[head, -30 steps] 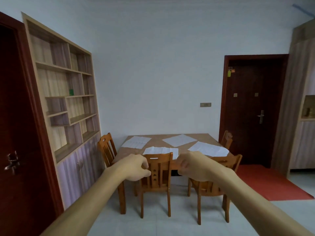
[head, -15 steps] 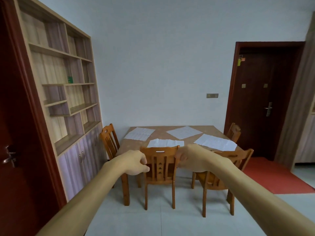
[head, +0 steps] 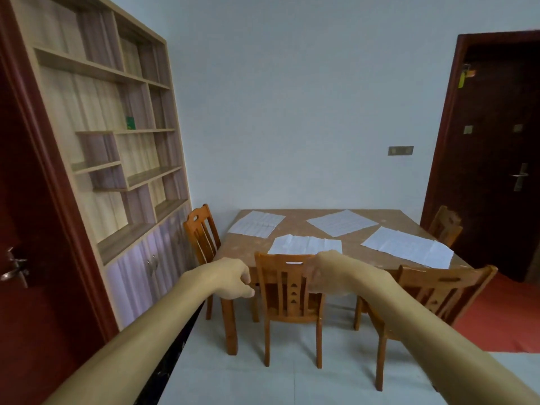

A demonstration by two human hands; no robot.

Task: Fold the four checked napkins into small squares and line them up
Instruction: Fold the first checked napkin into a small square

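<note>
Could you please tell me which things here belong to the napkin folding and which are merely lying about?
For the job: far-left napkin, far-middle napkin, near napkin, right napkin, table.
Just about: middle chair, bookshelf, green item, red rug, dark door.

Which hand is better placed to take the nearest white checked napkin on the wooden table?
Probably the right hand: in this view it hangs just below the nearest white checked napkin, while the left hand is at the left corner of the brown wooden table. Both hold nothing.
</note>
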